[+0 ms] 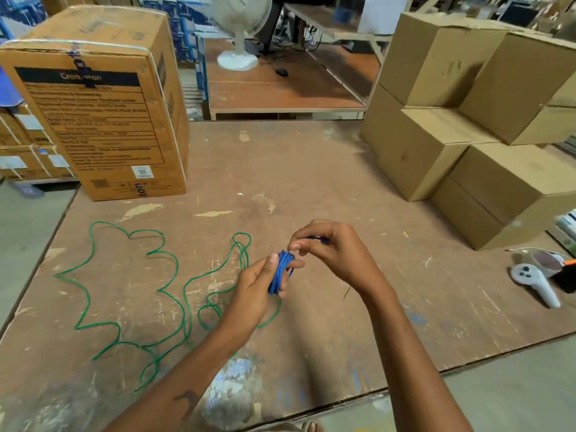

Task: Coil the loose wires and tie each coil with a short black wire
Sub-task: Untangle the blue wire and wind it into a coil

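Observation:
A blue wire coil (281, 271) is held upright above the middle of the wooden table (311, 169). My left hand (254, 286) grips the coil from the left, thumb on its upper part. My right hand (324, 247) pinches the coil's top end, with a bit of blue wire showing between its fingers. A long green wire (131, 291) lies loose in wavy loops on the table to the left, running under my left wrist. No short black wire can be made out.
A tall printed cardboard box (103, 113) stands at the back left. Stacked plain cardboard boxes (461, 126) fill the right side. A white handheld controller (534, 283) and a tape roll (544, 260) lie near the right edge. A fan (240, 29) stands on a far table.

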The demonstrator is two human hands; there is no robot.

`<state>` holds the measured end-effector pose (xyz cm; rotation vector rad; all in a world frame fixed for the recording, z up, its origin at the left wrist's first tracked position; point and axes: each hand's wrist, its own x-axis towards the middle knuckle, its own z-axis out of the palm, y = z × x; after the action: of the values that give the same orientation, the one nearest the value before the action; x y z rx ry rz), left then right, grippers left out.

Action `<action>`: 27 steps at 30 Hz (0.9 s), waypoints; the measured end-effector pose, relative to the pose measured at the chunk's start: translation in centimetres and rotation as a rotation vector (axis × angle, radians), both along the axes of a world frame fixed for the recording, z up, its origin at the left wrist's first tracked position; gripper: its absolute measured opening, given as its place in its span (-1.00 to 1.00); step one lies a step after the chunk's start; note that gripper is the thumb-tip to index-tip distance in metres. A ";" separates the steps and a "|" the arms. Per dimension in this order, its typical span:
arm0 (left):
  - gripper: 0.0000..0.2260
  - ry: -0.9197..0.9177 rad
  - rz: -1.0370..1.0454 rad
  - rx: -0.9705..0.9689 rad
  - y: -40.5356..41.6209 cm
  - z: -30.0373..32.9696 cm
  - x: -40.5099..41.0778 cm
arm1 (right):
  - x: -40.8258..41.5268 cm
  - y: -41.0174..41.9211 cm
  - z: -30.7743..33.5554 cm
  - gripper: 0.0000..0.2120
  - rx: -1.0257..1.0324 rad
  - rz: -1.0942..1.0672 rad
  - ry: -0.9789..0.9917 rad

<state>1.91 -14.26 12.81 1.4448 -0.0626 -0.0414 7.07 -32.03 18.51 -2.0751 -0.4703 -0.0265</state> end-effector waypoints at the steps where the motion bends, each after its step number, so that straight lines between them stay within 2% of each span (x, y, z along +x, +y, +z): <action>1: -0.57 0.014 -0.003 -0.038 0.1 0.4 0.0 | 0.4 0.1 -1.4 -0.90 0.096 0.017 0.012; 4: -0.52 0.073 -0.027 -0.107 0.6 1.4 0.1 | 0.2 1.2 -3.9 -0.84 0.198 -0.012 -0.039; 7: -0.52 0.097 -0.017 -0.099 1.0 2.2 0.2 | -1.2 2.2 -5.5 -0.78 0.071 -0.125 -0.207; 10: -0.44 0.126 0.060 -0.106 0.9 3.1 0.8 | -3.4 3.9 -6.8 -0.58 0.023 -0.225 -0.315; 13: -0.34 0.147 0.127 -0.144 0.3 3.8 1.6 | -5.0 5.5 -7.4 -0.45 0.125 -0.320 -0.258; 17: -0.45 0.156 0.195 -0.289 -0.6 4.1 2.1 | -5.7 6.2 -6.6 -0.52 0.272 -0.383 -0.168; 22: -0.52 0.124 0.295 -0.424 -1.9 3.4 2.8 | -6.2 7.5 -6.0 -0.57 0.629 -0.364 0.143; 24: -0.53 0.133 0.317 -0.497 -2.2 3.1 2.7 | -5.9 7.8 -6.1 -0.64 0.715 -0.371 0.174; 27: -0.56 0.164 0.303 -0.635 -2.4 2.7 2.7 | -5.2 8.3 -6.3 -0.61 0.755 -0.409 0.185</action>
<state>4.63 -16.68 15.50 0.8000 0.2589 0.1016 1.83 -23.77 12.24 -1.3763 0.0901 -0.2176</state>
